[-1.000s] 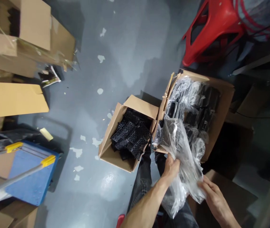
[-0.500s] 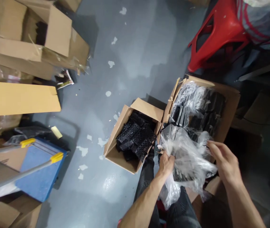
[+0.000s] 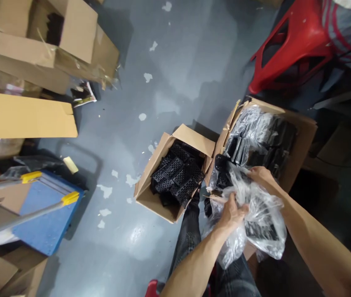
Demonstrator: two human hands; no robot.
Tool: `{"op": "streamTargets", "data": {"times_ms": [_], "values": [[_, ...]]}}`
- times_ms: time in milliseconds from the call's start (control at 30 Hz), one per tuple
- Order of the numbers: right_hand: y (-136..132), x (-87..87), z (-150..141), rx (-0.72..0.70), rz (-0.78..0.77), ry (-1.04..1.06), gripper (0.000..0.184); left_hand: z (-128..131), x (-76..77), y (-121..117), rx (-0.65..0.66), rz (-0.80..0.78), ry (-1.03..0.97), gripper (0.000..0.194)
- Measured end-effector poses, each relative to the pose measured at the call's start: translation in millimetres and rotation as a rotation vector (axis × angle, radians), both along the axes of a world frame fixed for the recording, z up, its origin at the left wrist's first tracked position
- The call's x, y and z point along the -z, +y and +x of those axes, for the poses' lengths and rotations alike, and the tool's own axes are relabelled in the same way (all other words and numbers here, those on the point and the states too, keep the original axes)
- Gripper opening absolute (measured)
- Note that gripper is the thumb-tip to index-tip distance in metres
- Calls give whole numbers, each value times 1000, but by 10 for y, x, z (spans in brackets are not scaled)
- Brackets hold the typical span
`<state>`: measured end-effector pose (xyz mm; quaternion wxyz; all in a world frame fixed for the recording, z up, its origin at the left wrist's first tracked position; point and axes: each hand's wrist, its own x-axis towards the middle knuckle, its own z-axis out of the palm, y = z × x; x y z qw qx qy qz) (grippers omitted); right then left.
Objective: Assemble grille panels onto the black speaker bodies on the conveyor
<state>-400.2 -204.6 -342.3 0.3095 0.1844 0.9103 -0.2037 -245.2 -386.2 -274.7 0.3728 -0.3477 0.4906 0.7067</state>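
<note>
A clear plastic bag [image 3: 266, 206] hangs over the near end of a large cardboard box [image 3: 302, 144], with dark parts showing through it. My left hand [image 3: 233, 212] is closed on the bag's crumpled film. Farther up, my right hand [image 3: 263, 177] pinches the bag near its gathered top. A black part [image 3: 221, 165] sticks out just beyond the bag. Inside the large box lie black parts in plastic wrap [image 3: 252, 128]. To the left stands a smaller open carton [image 3: 153, 202] holding several black perforated parts [image 3: 178, 171].
A red plastic stool [image 3: 299, 45] stands beyond the large box. On the left are a blue trolley [image 3: 45, 214] with yellow-ended handles and stacked cardboard boxes [image 3: 79, 33]. Grey floor [image 3: 126, 123] with pale chips lies between. My legs [image 3: 186, 235] are close below the boxes.
My right hand has moved left and up, from the bag's right side to its top. My left hand has shifted slightly right, and the bag now hangs lower right.
</note>
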Motion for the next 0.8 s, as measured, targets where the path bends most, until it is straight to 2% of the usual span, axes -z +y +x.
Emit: {"op": "streamTargets", "data": {"times_ms": [67,133,233,333,400,467,533,567,633,700,800], "values": [[173,-98,-43,9,92,17,12,-24,87,-15,58,-46,51,72],[328,-224,-72,22,170,70,23,-70,184,-5,115,-102,97,67],[491,-365,-102,36,235,177,30,-192,294,70,146,-144,147,65],[566,-434,-117,27,243,314,24,-363,310,118,150,-195,191,68],[556,-489,-92,3,213,415,19,-497,271,32,114,-267,206,73],[473,-575,-15,-38,145,500,14,-659,230,-197,21,-390,222,74],[301,-672,115,-81,53,560,10,-865,221,-552,-109,-528,257,69],[181,-708,192,-110,-10,590,9,-986,230,-759,-127,-551,277,68],[-118,-722,346,-184,-174,661,7,-1240,261,-1189,-154,-499,397,79],[-479,-626,471,-261,-361,721,5,-1462,271,-1596,-72,-392,491,72],[-1092,-298,562,-303,-544,700,3,-1604,184,-2104,57,-474,584,51]]}}
